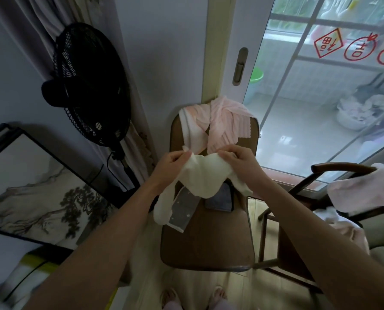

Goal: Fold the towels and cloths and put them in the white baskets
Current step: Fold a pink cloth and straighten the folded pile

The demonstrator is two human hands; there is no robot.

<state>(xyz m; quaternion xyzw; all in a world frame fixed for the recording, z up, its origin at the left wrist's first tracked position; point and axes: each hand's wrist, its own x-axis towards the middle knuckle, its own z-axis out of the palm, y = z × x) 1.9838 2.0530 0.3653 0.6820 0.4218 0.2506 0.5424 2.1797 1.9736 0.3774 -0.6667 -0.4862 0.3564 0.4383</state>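
Head view showed the left hand (172,163) and right hand (237,158), fingers pinching a limp, light cream cloth (200,175) by its top edge, above the chair (209,247) at twelve o'clock.

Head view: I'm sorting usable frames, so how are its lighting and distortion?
Head view: backlit by the bright glass door, so the room, fan and chair are dim; wide-angle bending of the edges; cream cloth readable between left hand and right hand.
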